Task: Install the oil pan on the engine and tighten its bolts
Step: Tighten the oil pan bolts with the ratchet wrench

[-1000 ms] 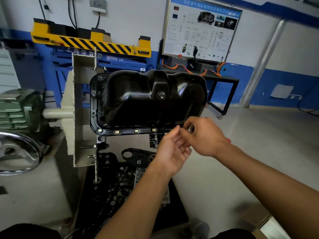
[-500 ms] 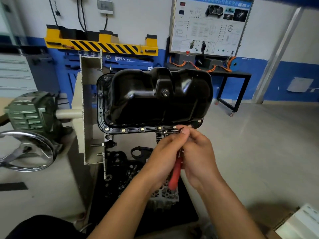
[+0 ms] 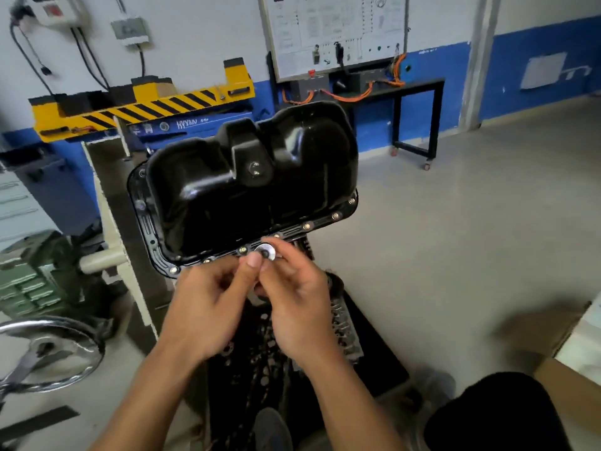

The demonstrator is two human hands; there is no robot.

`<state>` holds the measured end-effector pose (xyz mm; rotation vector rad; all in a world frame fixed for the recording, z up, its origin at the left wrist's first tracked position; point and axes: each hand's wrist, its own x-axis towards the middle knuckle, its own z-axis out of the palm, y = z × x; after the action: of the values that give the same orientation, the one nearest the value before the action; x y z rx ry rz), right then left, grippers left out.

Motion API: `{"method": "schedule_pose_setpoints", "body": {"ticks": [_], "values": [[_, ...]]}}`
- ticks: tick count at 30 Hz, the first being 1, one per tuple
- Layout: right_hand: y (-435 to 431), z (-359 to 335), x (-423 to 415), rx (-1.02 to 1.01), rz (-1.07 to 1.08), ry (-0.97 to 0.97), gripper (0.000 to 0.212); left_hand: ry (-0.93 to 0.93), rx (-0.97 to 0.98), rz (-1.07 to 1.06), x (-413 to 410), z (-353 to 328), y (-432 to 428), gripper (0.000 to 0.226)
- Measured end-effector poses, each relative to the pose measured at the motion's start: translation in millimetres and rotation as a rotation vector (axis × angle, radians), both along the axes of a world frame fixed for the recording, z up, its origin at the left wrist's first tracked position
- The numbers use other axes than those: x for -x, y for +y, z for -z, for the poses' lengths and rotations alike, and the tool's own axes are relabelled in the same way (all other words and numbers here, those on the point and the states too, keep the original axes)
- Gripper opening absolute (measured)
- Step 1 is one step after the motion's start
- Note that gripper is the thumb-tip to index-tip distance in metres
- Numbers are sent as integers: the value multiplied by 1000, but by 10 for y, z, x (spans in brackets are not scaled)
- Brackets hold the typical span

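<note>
Nearest, a dark-clothed knee [image 3: 497, 415] sits at the lower right, and two bare forearms reach away from it over a black tray [image 3: 377, 349] of small engine parts on the floor. The left hand [image 3: 208, 307] and the right hand [image 3: 299, 307] meet just in front of the oil pan's near edge. Between them is a small round metal piece [image 3: 265, 252] with a dark hole in its middle. The right hand's curled fingers pinch it from the right, and the left thumb and curled fingers close on it from the near left; blur hides the exact hold. The piece lies against the near flange of the oil pan [image 3: 227, 190], between two of the bolts [image 3: 307, 226] lined along that flange. The black pan is mounted with its bulge facing the camera, just beyond the fingertips. Left of it stand a cream stand plate [image 3: 107, 177] and, nearer, a chrome handwheel [image 3: 48, 349]. Farther off are a yellow and black striped beam [image 3: 146, 102] and, at the far right, a black table [image 3: 416, 92] under a wall board [image 3: 338, 30].
</note>
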<state>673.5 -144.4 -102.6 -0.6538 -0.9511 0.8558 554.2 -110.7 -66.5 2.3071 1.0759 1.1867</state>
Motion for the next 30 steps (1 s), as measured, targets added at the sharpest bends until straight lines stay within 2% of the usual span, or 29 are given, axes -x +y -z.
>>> {"method": "schedule_pose_setpoints", "body": {"ticks": [4,8,12,15,22,30], "values": [[-83,119,102,40,71,-111,46,-64,71,-13,75,-68,22,61],[-101,214,119,102,166,-166,50,11,112,-70,74,-187,56,80],[88,179,92,76,409,-223,38,77,125,-94,62,-285,84,86],[223,205,-21,55,497,-247,29,112,105,-108,39,-336,97,88],[345,284,-194,-34,526,-343,27,159,35,-78,-126,-467,103,75],[354,538,-365,52,484,-296,13,248,-27,-140,-161,-517,139,76]]}}
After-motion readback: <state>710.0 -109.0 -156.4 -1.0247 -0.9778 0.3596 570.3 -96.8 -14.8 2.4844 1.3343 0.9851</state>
